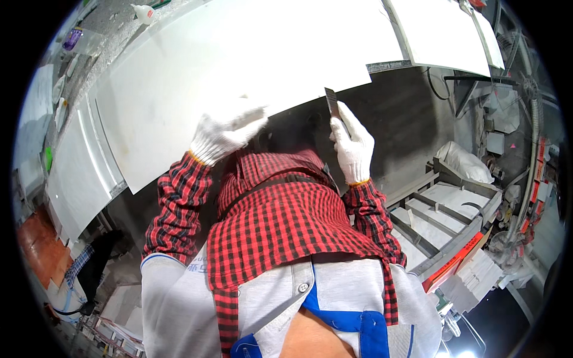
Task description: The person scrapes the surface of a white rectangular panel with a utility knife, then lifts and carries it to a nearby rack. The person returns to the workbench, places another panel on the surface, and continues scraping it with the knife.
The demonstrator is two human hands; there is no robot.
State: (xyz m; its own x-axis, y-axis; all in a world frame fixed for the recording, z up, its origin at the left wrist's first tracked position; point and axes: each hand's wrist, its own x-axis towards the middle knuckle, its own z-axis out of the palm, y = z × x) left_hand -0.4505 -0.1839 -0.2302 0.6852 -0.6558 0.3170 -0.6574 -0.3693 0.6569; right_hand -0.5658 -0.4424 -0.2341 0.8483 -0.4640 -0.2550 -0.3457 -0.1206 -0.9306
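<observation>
Both my hands wear white knitted gloves with red-and-black checked sleeves above them. My left hand [230,128] is at the near edge of a large white panel [179,107], its fingers stretched toward the right and slightly apart. Bright glare blurs the glove against the panel, so contact is hard to make out. My right hand [353,140] grips a narrow, flat dark strip like a blade [332,102], pointing up and away, just beside the panel's near edge. The strip's lower end is hidden in the glove.
More white panels [441,36] lie at the far right, and another [77,170] at the left. A white squeeze bottle [144,14] and a clear container with a purple label [80,40] stand at the far left. To my right is a metal frame [453,209] beside a white sack [464,161].
</observation>
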